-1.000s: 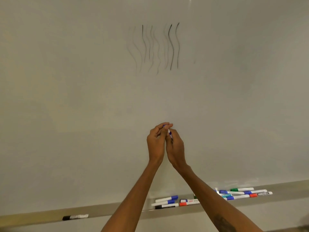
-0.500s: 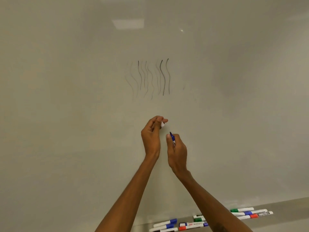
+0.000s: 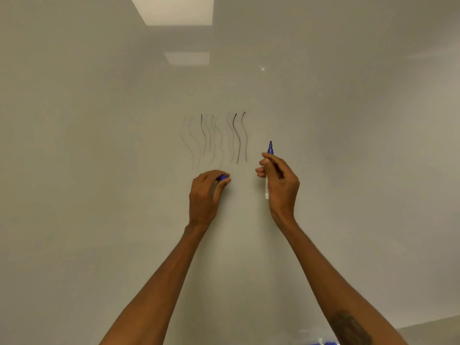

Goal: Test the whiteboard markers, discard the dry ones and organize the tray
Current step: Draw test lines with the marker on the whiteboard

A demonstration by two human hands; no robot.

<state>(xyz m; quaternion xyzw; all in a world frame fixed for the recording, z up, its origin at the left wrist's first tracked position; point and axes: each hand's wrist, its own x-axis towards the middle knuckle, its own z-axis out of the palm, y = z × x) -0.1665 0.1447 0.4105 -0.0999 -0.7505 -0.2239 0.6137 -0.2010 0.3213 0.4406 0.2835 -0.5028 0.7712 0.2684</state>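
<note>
My right hand (image 3: 280, 185) grips an uncapped blue whiteboard marker (image 3: 270, 150) with its tip pointing up, close to the whiteboard (image 3: 99, 170) and just right of several wavy black test lines (image 3: 219, 138). My left hand (image 3: 207, 192) holds the marker's blue cap (image 3: 222, 177) between its curled fingers, below the lines. A sliver of blue and white markers (image 3: 321, 342) shows at the bottom edge; the tray itself is out of view.
The whiteboard fills nearly the whole view and reflects ceiling light panels (image 3: 174, 11) near the top. A darker wall strip (image 3: 433, 329) shows at the bottom right corner.
My hands pulled apart, taking the cap off the blue marker. The right hand rose toward the test lines with the tip up, and my view tilted upward, dropping the tray out of sight.
</note>
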